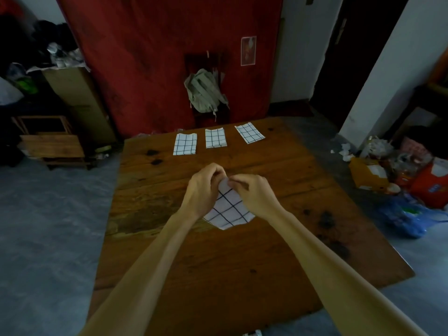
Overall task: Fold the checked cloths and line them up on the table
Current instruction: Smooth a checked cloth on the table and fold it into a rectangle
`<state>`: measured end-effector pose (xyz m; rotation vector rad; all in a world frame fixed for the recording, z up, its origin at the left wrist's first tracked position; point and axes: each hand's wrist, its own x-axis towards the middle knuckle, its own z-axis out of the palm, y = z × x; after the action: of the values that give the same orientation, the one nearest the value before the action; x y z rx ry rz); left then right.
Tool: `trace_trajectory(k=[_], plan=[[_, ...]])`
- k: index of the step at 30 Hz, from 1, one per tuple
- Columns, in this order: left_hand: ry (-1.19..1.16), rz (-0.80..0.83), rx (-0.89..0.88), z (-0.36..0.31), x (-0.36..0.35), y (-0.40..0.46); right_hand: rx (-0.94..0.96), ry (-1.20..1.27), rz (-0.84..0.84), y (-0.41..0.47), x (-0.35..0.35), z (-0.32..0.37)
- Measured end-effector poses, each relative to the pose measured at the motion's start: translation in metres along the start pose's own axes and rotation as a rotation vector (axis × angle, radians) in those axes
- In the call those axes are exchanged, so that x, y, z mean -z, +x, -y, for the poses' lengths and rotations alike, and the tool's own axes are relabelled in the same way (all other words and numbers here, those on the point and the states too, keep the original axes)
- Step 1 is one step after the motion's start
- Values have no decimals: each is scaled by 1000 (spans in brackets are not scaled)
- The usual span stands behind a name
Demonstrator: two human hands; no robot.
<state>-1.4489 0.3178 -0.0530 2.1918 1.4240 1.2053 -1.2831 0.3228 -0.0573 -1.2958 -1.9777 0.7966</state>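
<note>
Both hands are working mid-table on a white checked cloth [229,209] w/ dark grid lines. The left hand [202,187] is curling its fingers round the cloth's far top corner, pinching it. The right hand [252,194] is pinching the same far edge just beside it, fingertips of the 2 hands nearly touching. The cloth is lying on the wooden table [254,263] at a slant, its near corner pointing toward the person, partly covered by both wrists.

Three folded checked cloths are sitting in a row along the far edge of the table, well apart from the hands: the left folded cloth [185,147], the middle folded cloth [215,138] & the right folded cloth [249,132], which is lying a bit tilted vs. the other 2.

Beyond the far edge a pale green backpack [204,93] is hanging on a dark chair [201,61] in front of a red curtain [157,57]. Cardboard boxes & bags are cluttering the floor at far right.
</note>
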Motion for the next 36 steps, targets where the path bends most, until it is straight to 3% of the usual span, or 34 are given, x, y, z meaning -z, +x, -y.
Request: trace_trajectory(k=[6, 14, 21, 25, 28, 31, 36], plan=[[15, -86, 28, 6, 13, -1, 40, -31, -55, 0, -11, -1], [4, -210, 97, 13, 29, -3, -41, -108, -8, -23, -18, -28], [28, -205, 91, 11, 23, -10, -114, -162, 69, -37, -11, -47], [40, -224, 90, 4, 23, -8, -192, -263, 202, -45, -9, -63], [56, -140, 57, -1, 27, -5, -295, -224, 96, -46, -3, -64], [65, -49, 34, -5, 22, -5, -175, -106, -31, -32, 0, -35], [-18, -11, 32, -15, 12, -7, 68, 33, -49, -11, -13, 17]])
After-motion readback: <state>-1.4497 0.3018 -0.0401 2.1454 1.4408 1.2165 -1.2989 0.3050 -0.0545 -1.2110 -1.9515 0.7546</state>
